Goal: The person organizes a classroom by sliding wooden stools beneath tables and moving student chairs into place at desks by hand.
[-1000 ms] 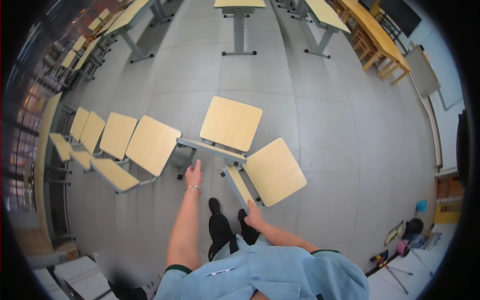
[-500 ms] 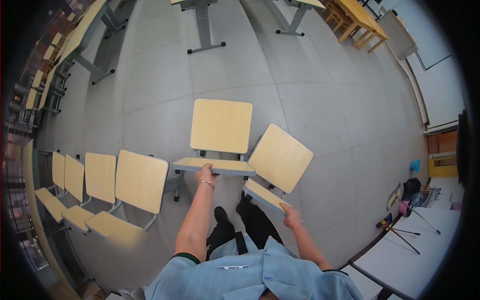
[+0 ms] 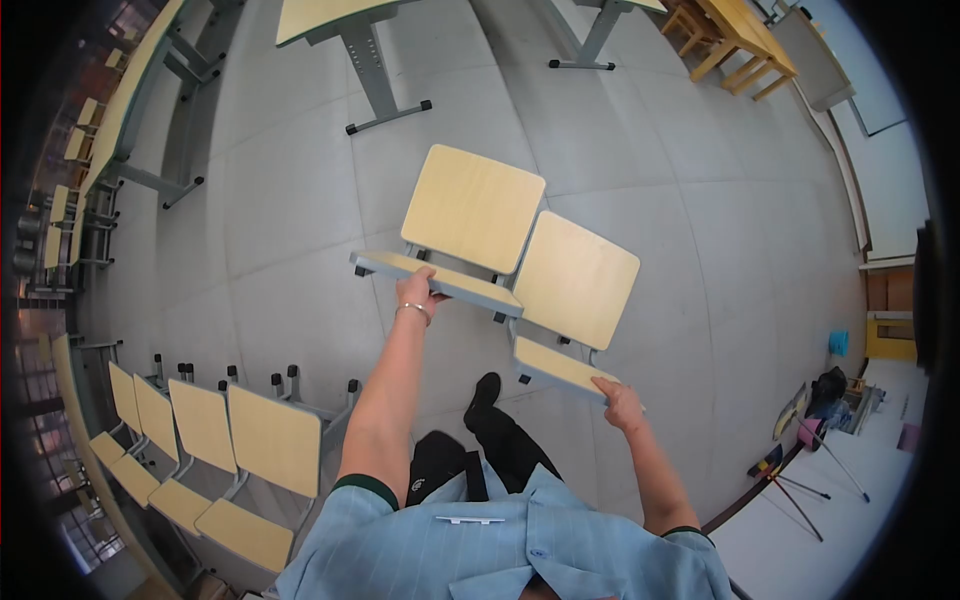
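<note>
forward of the hands (image 3: 420, 290) (image 3: 622, 405), two chairs (image 3: 474, 210) (image 3: 577, 280) extend, backrests (image 3: 470, 288) (image 3: 556, 368) gripped.

From here, the chair back (image 3: 558, 367) hides fingers of the right hand (image 3: 624, 405). The desk (image 3: 325, 16) ahead is cut off above. That dark bundle (image 3: 828, 386) is too small to identify.

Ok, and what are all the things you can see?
Left chair: one, tan, centre
Right chair: one, tan, beside it
Row chairs: four, tan, lower left
Far chairs: several, tan, upper left
Desks: at least three, pale, top
Wooden furniture: several, brown, upper right
Tub: one, blue, far right
Clutter: uncountable, mixed colours, lower right
Floor: one, grey, underneath
Shirt: one, light blue, bottom
Shoe: one clear, black, centre
Left hand: one, on left chair
Right hand: one, on right chair
</note>
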Demonstrator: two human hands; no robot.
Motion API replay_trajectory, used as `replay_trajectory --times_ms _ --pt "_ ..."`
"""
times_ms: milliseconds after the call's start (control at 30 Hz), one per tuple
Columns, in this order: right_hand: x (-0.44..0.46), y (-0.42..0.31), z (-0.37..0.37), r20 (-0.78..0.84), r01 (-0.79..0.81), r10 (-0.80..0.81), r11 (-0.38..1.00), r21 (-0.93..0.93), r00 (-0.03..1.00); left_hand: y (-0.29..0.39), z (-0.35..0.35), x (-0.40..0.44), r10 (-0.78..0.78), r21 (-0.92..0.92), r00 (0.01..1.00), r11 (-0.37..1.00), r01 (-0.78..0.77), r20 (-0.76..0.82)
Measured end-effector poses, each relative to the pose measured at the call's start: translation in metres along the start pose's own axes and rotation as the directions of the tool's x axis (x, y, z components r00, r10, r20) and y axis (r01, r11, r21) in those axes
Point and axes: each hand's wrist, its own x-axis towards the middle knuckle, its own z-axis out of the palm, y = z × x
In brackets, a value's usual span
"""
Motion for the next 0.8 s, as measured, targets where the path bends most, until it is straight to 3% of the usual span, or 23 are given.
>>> replay_trajectory --times_ms 133,267,367,433,533,700,767,800 --pt "0.093 0.044 -0.048 -0.052 0.103 -0.1 0.993 0.064 0.994 0.038 0.09 0.054 -0.001 -0.002 1.0 1.0 0.001 -0.026" --pt "0.179 0.06 -0.112 -0.042 0.104 -0.1 0.987 0.123 0.994 0.083 0.179 0.106 0.003 0.023 0.997 1.0 -0.001 -0.078" --pt "0.234 0.07 -0.147 -0.008 0.109 -0.109 0.981 0.159 0.994 0.125 0.251 0.138 0.086 0.007 0.989 0.996 -0.086 -0.121" --pt "0.274 0.079 -0.173 -0.054 0.202 -0.197 0.974 0.103 0.979 0.157 0.297 0.189 0.13 -0.022 0.989 0.991 -0.132 -0.069" --pt "0.322 0.08 -0.213 0.043 0.175 -0.187 0.964 0.199 0.981 0.205 0.36 0.24 0.06 0.0 0.998 0.998 -0.06 -0.018" --pt "0.417 0.049 -0.275 0.063 0.278 -0.288 0.951 0.131 0.955 0.277 0.463 0.306 0.341 0.044 0.936 0.94 -0.338 -0.091" --pt "0.46 0.037 -0.289 0.076 0.293 -0.303 0.948 0.126 0.95 0.267 0.49 0.367 0.499 0.327 0.862 0.832 -0.449 -0.085" --pt "0.487 0.032 -0.296 0.067 0.305 -0.314 0.945 0.117 0.947 0.272 0.506 0.374 0.507 0.413 0.859 0.799 -0.438 -0.071"
